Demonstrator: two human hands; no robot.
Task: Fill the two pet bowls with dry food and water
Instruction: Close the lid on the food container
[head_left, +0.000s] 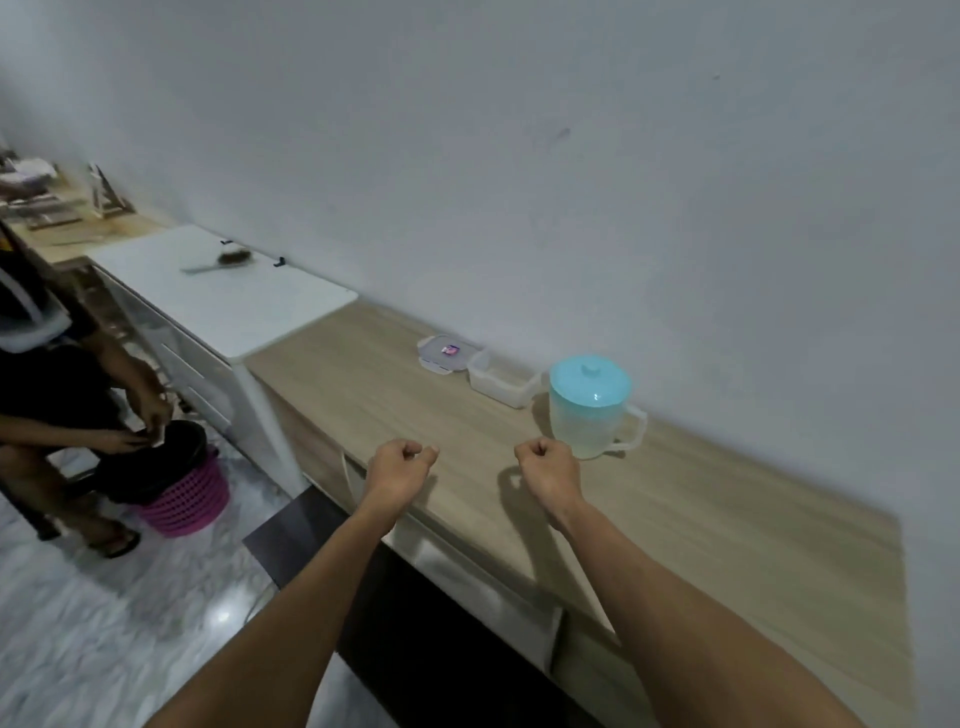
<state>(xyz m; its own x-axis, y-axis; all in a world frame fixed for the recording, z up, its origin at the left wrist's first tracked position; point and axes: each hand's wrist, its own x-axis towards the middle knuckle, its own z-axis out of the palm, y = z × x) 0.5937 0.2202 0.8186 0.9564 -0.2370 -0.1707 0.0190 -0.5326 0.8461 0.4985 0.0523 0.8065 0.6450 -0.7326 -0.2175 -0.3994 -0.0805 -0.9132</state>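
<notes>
Fingers (413, 450) curled into fists, frosted clear pitcher (592, 421), turquoise lid (590, 382), standing upright

A pale wood-grain countertop (727, 519) runs along a plain white wall (519, 130), meeting a white table (234, 301) where what looks like a brush (223, 260) lies, blurred. At far left, a seated person (47, 384) in dark clothes and sandals leans over a pink basket (192, 499) holding a black bag (166, 452), on a marbled grey floor (104, 623). Beyond stands a cluttered wooden desk (67, 228).
</notes>
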